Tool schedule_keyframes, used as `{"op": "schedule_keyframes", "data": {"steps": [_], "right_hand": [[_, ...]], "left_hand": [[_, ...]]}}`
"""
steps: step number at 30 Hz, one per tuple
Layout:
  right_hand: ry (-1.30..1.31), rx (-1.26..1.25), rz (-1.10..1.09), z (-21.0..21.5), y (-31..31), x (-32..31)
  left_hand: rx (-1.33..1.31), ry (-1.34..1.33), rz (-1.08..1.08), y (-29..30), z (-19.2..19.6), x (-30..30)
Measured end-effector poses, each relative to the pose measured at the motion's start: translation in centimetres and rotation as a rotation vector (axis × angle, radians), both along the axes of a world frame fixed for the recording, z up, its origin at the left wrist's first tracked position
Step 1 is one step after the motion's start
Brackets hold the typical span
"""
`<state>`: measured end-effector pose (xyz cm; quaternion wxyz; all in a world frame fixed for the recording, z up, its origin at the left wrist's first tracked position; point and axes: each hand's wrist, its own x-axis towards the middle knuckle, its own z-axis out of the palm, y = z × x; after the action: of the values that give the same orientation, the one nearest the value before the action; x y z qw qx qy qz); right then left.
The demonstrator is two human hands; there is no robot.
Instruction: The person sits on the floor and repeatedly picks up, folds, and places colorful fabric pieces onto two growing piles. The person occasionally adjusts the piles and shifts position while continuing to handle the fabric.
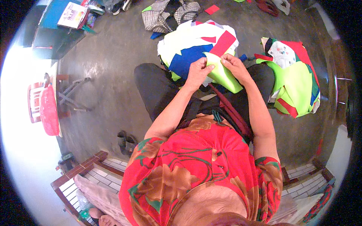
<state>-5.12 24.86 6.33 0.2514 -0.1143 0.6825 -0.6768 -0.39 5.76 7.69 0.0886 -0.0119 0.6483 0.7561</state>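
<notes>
1. In the head view, we are holding a yellow-green cloth (226, 78) out in front of our red patterned shirt (188, 165), with both hands gripping its upper end.
2. Our left hand (200, 71) is pinching the cloth near its upper left edge, the thumb and forefinger closing on it.
3. Our right hand (236, 67) is pinching it near the upper right edge, just beside the left hand.
4. The cloth is spanning the gap between the hands; its lower part is slanting back toward us, along the inner side of the right wrist.
5. Just beyond the hands, a fabric heap (177, 40) is resting ahead of us, with a blue piece (186, 60) lying near the left hand and a red piece (223, 43) lying near the right.
6. To our right, a second heap (298, 83) is sitting on the floor (105, 101) beside our dark trousers (152, 88).
</notes>
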Motion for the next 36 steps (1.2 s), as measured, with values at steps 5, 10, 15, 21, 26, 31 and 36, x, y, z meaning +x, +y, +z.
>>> {"op": "schedule_keyframes", "data": {"steps": [5,10,15,21,26,31,36], "right_hand": [[-0.016,0.085,-0.312,0.1,-0.1,0.0],[0.078,0.014,-0.584,-0.3,0.7,-0.2],[0.152,0.053,-0.765,-0.2,1.2,-0.6],[0.12,0.076,-0.877,0.4,1.7,-1.1],[0.045,-0.016,-0.798,0.2,1.0,-1.3],[0.016,-0.013,-0.758,0.7,0.8,-1.3],[-0.01,-0.009,-0.694,0.4,0.6,-1.6]], "left_hand": [[-0.115,0.157,0.097,-0.9,-0.3,-2.5],[-0.197,0.195,0.11,-0.1,2.4,-6.4],[0.164,0.225,0.098,3.0,5.7,-10.9],[0.604,0.111,0.34,4.6,4.8,-16.6],[0.371,-0.053,0.506,-1.0,-6.4,-19.0],[0.322,-0.336,0.531,-3.1,-7.3,-18.6],[0.35,-0.333,0.419,-2.9,-6.1,-19.5]]}}
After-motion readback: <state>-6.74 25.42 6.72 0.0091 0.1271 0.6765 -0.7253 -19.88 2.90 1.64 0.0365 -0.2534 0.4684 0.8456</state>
